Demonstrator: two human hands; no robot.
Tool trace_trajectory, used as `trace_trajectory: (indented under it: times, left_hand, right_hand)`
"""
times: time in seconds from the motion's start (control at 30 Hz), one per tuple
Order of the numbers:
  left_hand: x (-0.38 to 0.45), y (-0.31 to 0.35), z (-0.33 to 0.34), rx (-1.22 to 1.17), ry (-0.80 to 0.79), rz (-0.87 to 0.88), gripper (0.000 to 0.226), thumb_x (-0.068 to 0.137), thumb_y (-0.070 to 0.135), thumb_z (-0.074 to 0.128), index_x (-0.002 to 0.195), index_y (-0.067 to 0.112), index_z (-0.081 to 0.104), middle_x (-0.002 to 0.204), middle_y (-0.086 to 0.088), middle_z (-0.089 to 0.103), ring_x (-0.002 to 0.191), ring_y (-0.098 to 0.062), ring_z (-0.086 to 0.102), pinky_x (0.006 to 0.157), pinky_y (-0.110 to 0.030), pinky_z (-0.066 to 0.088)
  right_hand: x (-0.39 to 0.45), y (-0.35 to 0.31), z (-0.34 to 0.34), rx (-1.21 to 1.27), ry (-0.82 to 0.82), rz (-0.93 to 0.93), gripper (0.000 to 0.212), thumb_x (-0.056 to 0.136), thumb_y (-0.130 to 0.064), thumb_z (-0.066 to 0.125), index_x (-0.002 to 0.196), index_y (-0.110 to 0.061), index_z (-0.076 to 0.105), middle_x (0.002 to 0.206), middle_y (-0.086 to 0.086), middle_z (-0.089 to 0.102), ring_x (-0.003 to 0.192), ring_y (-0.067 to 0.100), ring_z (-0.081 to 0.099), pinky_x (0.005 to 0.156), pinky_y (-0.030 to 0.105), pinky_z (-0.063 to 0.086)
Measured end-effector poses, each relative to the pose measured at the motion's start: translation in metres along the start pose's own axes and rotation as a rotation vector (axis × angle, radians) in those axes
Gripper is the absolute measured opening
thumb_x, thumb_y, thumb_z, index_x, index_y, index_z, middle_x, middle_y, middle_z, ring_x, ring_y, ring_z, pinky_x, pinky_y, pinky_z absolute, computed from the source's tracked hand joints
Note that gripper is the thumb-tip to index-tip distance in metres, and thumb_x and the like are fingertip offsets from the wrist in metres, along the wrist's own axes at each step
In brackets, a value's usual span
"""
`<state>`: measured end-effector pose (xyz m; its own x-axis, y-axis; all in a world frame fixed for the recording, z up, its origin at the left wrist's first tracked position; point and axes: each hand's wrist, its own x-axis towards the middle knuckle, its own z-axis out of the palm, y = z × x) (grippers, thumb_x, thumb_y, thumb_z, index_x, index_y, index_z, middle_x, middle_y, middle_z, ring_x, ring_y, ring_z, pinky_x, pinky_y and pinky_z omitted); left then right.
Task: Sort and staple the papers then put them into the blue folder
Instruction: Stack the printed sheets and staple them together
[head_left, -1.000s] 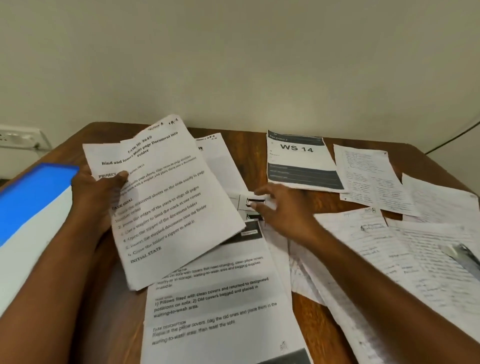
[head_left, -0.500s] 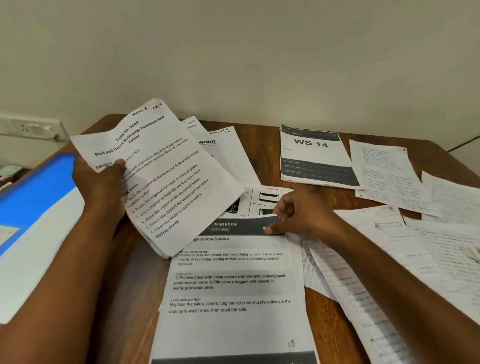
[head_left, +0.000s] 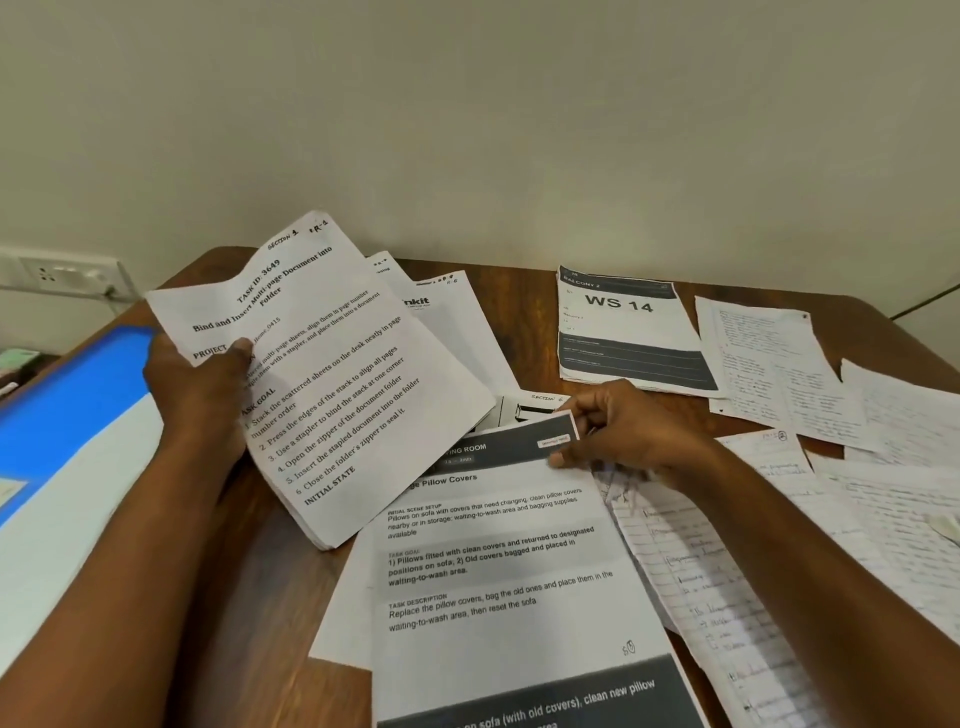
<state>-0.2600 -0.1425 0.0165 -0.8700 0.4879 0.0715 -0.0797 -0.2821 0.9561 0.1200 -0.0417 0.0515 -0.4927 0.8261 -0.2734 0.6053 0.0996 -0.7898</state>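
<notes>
The left hand (head_left: 200, 387) grips a thin stack of white printed sheets headed "Bind and Insert Multi-page Document into Folder" (head_left: 332, 379), thumb on top near the stack's left edge, holding it tilted above the brown wooden tabletop (head_left: 270, 597). The right hand (head_left: 631, 431) pinches the upper right corner of a white sheet with dark grey bands titled "Pillow Covers" (head_left: 509, 571), lifting that corner slightly; the rest of the sheet lies flat just below both hands. Left of the left hand lies the blue folder (head_left: 67, 405), partly covered by the forearm. Beyond the right hand rests a white and dark grey page marked "WS 14" (head_left: 631, 332). To the right of the right hand, handwritten white pages (head_left: 779, 374) spread over the tabletop, overlapping one another.
</notes>
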Motion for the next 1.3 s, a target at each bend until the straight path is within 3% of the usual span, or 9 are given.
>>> trace_trajectory:
  times: [0.13, 0.27, 0.33, 0.47, 0.63, 0.8, 0.97, 1.13, 1.3]
  left_hand:
    - [0.000, -0.001, 0.003, 0.000, -0.001, -0.014, 0.039, 0.095, 0.000, 0.069, 0.124, 0.022, 0.055, 0.102, 0.009, 0.075, 0.073, -0.002, 0.075, 0.062, -0.027, 0.060]
    - [0.002, 0.002, 0.000, -0.048, -0.024, -0.021, 0.047, 0.094, -0.003, 0.070, 0.137, 0.011, 0.058, 0.113, 0.002, 0.077, 0.088, -0.011, 0.078, 0.066, -0.027, 0.063]
    - [0.000, 0.002, -0.001, -0.052, -0.041, -0.013, 0.049, 0.094, -0.005, 0.068, 0.140, 0.007, 0.057, 0.116, -0.002, 0.076, 0.089, -0.012, 0.076, 0.069, -0.027, 0.063]
    - [-0.010, -0.004, 0.006, -0.038, -0.146, -0.032, 0.046, 0.094, -0.009, 0.066, 0.138, -0.001, 0.055, 0.116, -0.010, 0.074, 0.087, -0.013, 0.076, 0.077, -0.031, 0.064]
    - [-0.025, -0.009, 0.027, -0.004, -0.261, -0.104, 0.043, 0.093, -0.003, 0.072, 0.132, 0.009, 0.057, 0.114, -0.006, 0.077, 0.093, -0.018, 0.079, 0.072, -0.032, 0.063]
    - [-0.042, -0.006, 0.038, 0.101, -0.434, -0.111, 0.050, 0.093, 0.004, 0.075, 0.138, 0.016, 0.056, 0.119, -0.006, 0.077, 0.102, -0.027, 0.078, 0.086, -0.048, 0.064]
    - [-0.063, -0.004, 0.047, 0.086, -0.647, -0.086, 0.043, 0.096, 0.003, 0.070, 0.130, 0.026, 0.058, 0.119, -0.008, 0.078, 0.107, -0.032, 0.076, 0.092, -0.057, 0.060]
    - [-0.068, -0.017, 0.050, 0.100, -0.750, -0.053, 0.044, 0.094, 0.016, 0.077, 0.132, 0.029, 0.061, 0.123, -0.008, 0.076, 0.110, -0.035, 0.075, 0.095, -0.064, 0.057]
    - [-0.066, -0.020, 0.040, 0.110, -0.773, -0.048, 0.043, 0.088, 0.033, 0.084, 0.126, 0.035, 0.065, 0.121, -0.007, 0.077, 0.109, -0.035, 0.075, 0.095, -0.064, 0.056]
  right_hand:
    - [0.001, 0.004, -0.007, -0.022, -0.056, 0.035, 0.025, 0.075, -0.010, 0.091, 0.098, -0.014, 0.080, 0.084, 0.020, 0.077, 0.053, 0.018, 0.060, 0.043, 0.024, 0.042]
    - [0.005, -0.003, -0.003, 0.113, 0.061, 0.029, 0.015, 0.084, -0.008, 0.083, 0.098, -0.011, 0.079, 0.085, 0.008, 0.081, 0.057, 0.012, 0.073, 0.044, 0.018, 0.048]
    - [0.010, -0.005, -0.002, 0.162, 0.111, 0.027, 0.012, 0.086, -0.010, 0.081, 0.098, -0.011, 0.077, 0.084, 0.003, 0.081, 0.065, 0.011, 0.076, 0.048, 0.017, 0.051]
    - [0.013, -0.006, -0.009, 0.188, 0.229, 0.015, 0.008, 0.090, -0.018, 0.077, 0.095, -0.013, 0.074, 0.071, -0.005, 0.078, 0.058, 0.006, 0.072, 0.046, 0.017, 0.049]
    - [0.012, -0.012, -0.021, 0.261, 0.383, -0.011, 0.004, 0.091, -0.019, 0.078, 0.091, -0.019, 0.074, 0.083, 0.000, 0.079, 0.062, 0.010, 0.075, 0.052, 0.026, 0.060]
    - [0.018, -0.024, -0.037, 0.283, 0.540, -0.117, 0.008, 0.093, -0.027, 0.077, 0.091, -0.019, 0.077, 0.091, 0.003, 0.080, 0.086, 0.029, 0.078, 0.083, 0.053, 0.064]
    - [0.019, -0.033, -0.048, 0.154, 0.837, -0.325, 0.011, 0.097, -0.033, 0.073, 0.088, -0.026, 0.073, 0.087, -0.004, 0.076, 0.085, 0.020, 0.074, 0.079, 0.039, 0.061]
    - [0.022, -0.031, -0.050, 0.289, 0.830, -0.275, 0.024, 0.099, -0.032, 0.071, 0.083, -0.013, 0.073, 0.086, 0.010, 0.076, 0.078, 0.029, 0.072, 0.075, 0.040, 0.058]
    - [0.024, -0.037, -0.037, 0.465, 0.725, -0.243, 0.032, 0.102, -0.027, 0.066, 0.086, 0.001, 0.067, 0.097, 0.026, 0.071, 0.079, 0.026, 0.063, 0.075, 0.039, 0.052]
